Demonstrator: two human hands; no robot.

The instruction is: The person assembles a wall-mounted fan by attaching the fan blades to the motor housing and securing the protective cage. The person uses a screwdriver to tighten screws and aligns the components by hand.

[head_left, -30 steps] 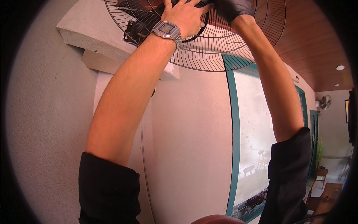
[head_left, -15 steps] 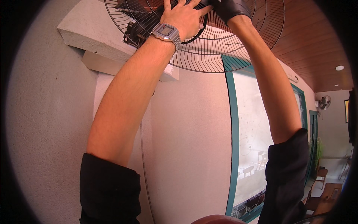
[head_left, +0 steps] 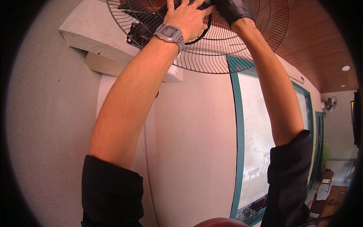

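Note:
Overhead, a large wall fan with a black wire guard (head_left: 211, 67) fills the top of the head view, its upper part cut off by the frame. My bare left hand (head_left: 186, 19), with a silver digital watch (head_left: 168, 32) on the wrist, lies against the guard with fingers spread. Close beside it, my right hand (head_left: 235, 10) wears a black glove and is bent in toward the middle of the guard. Its fingers look closed; their tips and whatever they grip are hidden at the top edge. Dark fan parts (head_left: 137, 34) show behind the wires.
A pale concrete ledge (head_left: 102, 41) juts from the wall at left, behind the fan. A teal-framed window (head_left: 252, 125) stands at right under a wood-panelled ceiling (head_left: 314, 45). Farther right are a smaller wall fan (head_left: 331, 103), a plant (head_left: 325, 154) and wooden furniture (head_left: 334, 200).
The gloved right hand has turned slightly at the wrist, and its forearm has moved a little left. My left hand stays spread on the guard. The background has shifted slightly right.

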